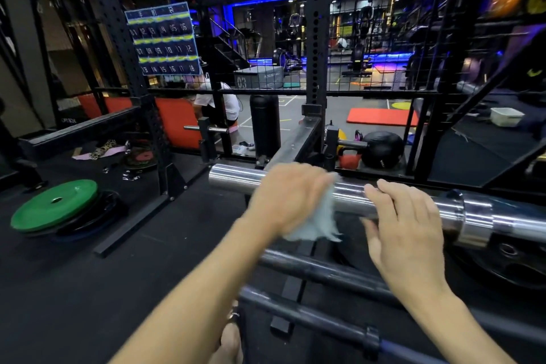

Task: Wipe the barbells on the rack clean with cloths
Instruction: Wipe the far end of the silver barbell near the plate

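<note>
Both hands (348, 210) on barbell (236, 177), cloth (319, 216) seemingly between

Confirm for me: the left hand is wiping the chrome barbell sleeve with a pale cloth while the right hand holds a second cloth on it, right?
Not quite. The head view shows the right hand bare, holding no cloth. The rest holds: the left hand holds the pale cloth on the chrome barbell sleeve.

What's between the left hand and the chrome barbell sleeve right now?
In the head view, a pale cloth lies between the left hand and the chrome sleeve, draped over the sleeve and hanging below the hand.
</note>
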`<state>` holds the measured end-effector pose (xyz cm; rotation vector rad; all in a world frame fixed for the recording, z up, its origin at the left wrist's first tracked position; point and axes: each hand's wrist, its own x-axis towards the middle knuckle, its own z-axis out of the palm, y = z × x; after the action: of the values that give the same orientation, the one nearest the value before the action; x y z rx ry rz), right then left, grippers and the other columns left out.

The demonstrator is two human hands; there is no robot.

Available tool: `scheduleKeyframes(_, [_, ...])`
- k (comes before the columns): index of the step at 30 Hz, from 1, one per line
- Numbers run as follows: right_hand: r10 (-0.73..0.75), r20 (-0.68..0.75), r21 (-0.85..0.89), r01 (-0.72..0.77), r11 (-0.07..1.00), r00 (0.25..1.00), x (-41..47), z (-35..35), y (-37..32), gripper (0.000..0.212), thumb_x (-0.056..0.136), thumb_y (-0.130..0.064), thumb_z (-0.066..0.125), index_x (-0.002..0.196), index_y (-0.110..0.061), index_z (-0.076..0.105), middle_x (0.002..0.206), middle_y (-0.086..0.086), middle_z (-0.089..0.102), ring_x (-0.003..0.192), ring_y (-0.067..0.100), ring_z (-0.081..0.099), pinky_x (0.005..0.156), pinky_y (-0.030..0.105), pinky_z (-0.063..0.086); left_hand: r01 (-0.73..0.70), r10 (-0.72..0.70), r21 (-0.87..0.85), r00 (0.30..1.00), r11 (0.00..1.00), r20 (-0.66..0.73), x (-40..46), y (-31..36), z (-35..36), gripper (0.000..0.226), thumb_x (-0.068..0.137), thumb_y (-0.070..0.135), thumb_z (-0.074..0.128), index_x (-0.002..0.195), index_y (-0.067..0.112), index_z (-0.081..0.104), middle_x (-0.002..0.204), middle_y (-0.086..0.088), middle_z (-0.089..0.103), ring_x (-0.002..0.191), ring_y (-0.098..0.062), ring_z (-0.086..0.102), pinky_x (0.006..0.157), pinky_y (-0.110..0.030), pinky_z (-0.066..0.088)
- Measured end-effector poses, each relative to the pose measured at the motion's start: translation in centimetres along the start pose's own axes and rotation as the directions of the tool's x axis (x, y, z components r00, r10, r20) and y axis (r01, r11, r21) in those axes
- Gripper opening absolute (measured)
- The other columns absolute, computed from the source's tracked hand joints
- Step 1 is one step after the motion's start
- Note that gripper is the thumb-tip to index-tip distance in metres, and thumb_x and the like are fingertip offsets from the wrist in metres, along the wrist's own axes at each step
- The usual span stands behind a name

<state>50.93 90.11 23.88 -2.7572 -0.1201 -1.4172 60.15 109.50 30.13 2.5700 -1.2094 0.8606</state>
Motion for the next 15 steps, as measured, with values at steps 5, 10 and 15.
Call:
scheduleKeyframes(5, [-0.008, 0.192, 0.037, 0.001, 0.999, 0.981, 1.5, -6.0, 3.3, 0.084, 0.079, -0.045, 0.081, 0.148, -0.012, 0.047, 0.145, 0.008, 0.055, 0.143, 0.03, 0.043, 0.124, 0.053, 0.022, 0.32, -0.32, 0.034, 0.947, 0.947, -0.016, -2.2, -5.9, -0.6, 0.054, 0.107, 0.04, 0.017, 0.066, 0.02, 0.045, 0.064, -0.001, 0.055, 0.067, -0.03, 0.055, 0.069, -0.043, 0.043])
scheduleKeyframes(10, [0.317, 0.636, -0.104, -0.329, 0.939, 0.703, 4.6, -9.7, 8.4, 0.12, 0.059, -0.097, 0.052, 0.156, -0.029, 0.031, 0.129, 0.002, 0.068, 0.123, 0.026, 0.059, 0.1, 0.043, 0.045, 0.472, -0.477, 0.14, 0.879, 0.87, -0.001, -0.1, -4.3, 0.4, 0.06, 0.11, 0.039, 0.02, 0.068, 0.015, 0.055, 0.081, -0.012, 0.069, 0.085, -0.04, 0.064, 0.068, -0.04, 0.035])
scheduleKeyframes(15, [0.297, 0.601, -0.08, -0.313, 0.946, 0.742, 3.7, -9.0, 8.6, 0.123, 0.048, -0.1, 0.047, 0.153, -0.036, 0.03, 0.067, -0.014, 0.059, 0.075, 0.016, 0.064, 0.067, 0.035, 0.041, 0.3, -0.32, 0.178, 0.943, 0.937, 0.095, 2.7, 2.1, 0.3, 0.039, 0.11, 0.033, 0.026, 0.091, 0.017, 0.056, 0.086, -0.009, 0.069, 0.086, -0.037, 0.065, 0.067, -0.038, 0.04])
